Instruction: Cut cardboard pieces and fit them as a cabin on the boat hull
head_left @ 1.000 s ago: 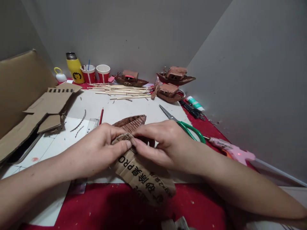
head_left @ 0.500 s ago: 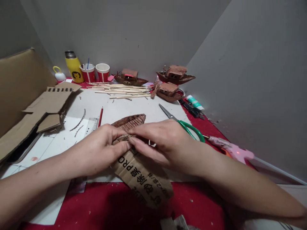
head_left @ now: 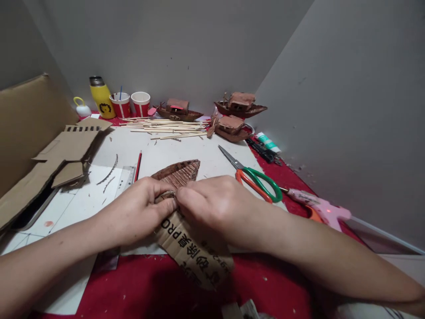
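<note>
A printed piece of cardboard [head_left: 194, 248] slants down toward me from between my hands. My left hand [head_left: 149, 208] pinches its upper end between thumb and fingers. Curled closed, my right hand [head_left: 212, 206] grips the same edge right beside the left thumb. Just beyond my fingers lies a brown model boat hull [head_left: 181, 173] with a ribbed inside; my hands hide its near part. Green and orange scissors [head_left: 255, 177] rest partly open to the right of my right hand. A red pencil [head_left: 138, 166] and a clear ruler [head_left: 126, 176] lie beyond my left hand.
Thin wooden sticks [head_left: 166, 126] lie across the back, near finished model boats [head_left: 237, 105]. Paper cups [head_left: 140, 104] and a yellow bottle [head_left: 102, 99] stand against the wall. At right is a pink glue gun [head_left: 320, 206]; cut cardboard [head_left: 63, 144] sits at left.
My right fingers have curled in from a more stretched pose, and the hand has shifted slightly left and down. The orange scissor handle now shows. My left hand keeps its pinch.
</note>
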A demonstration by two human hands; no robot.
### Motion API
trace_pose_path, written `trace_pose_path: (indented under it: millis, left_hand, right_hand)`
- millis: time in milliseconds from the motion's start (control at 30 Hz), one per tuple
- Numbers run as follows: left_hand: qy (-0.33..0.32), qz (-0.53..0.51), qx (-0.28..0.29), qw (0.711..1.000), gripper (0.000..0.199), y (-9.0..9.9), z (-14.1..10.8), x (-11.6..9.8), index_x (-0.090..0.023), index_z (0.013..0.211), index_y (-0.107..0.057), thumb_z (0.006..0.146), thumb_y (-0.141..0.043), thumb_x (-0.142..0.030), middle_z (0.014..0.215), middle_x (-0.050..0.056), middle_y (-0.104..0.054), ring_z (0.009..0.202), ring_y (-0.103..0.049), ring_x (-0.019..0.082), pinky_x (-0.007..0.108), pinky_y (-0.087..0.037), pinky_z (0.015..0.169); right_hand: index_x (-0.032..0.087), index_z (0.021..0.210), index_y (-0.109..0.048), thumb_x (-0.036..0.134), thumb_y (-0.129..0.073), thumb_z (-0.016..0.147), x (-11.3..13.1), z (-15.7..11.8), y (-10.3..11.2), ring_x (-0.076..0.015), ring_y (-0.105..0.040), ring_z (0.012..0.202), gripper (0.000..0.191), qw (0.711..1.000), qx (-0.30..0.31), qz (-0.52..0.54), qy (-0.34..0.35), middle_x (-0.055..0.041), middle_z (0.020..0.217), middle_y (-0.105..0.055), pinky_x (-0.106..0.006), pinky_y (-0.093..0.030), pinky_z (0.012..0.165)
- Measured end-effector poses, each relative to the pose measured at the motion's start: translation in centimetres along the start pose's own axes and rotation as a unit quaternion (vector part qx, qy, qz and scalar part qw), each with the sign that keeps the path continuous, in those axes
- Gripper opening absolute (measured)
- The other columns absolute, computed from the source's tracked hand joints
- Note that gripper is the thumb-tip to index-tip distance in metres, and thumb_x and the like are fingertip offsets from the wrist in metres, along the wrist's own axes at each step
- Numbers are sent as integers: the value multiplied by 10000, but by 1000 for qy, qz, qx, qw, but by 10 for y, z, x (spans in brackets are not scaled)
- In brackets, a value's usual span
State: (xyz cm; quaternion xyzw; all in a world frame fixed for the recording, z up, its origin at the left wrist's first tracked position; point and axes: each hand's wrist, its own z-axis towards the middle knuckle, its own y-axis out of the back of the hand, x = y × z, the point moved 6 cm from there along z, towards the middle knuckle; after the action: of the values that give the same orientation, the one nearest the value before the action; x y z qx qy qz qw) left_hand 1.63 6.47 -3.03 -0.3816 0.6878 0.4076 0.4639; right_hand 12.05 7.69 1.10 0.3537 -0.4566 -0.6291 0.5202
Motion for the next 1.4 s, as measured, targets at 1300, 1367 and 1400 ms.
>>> trace_pose_path:
  millis: [1300, 1367, 1400]
  left_hand:
    - [-104, 68, -296, 947, 327, 32, -30, -26, -196, 990, -714, 784, -694, -449, 973, 78, -758, 915, -697, 263, 391, -589, 792]
    - [-114, 83, -305, 942, 261, 29, -31, -27, -200, 938, -714, 785, -693, -411, 919, 66, -761, 866, -699, 255, 374, -592, 745]
    - [-115, 95, -307, 940, 227, 27, -31, -27, -201, 909, -714, 786, -689, -390, 886, 60, -761, 831, -700, 251, 362, -593, 711]
  right_hand:
    - [167, 585, -484, 149, -461, 882, -40, 5, 26, -70, -357, 488, 299, 945, -95, 276, -151, 52, 509, -443, -195, -292, 493]
    - [168, 603, -493, 147, -461, 873, -36, 4, 22, -76, -346, 492, 272, 961, -99, 222, -134, 47, 523, -451, -205, -292, 499]
    - [165, 619, -511, 146, -464, 871, -33, 4, 18, -83, -344, 497, 257, 972, -94, 171, -131, 36, 536, -470, -219, -287, 502]
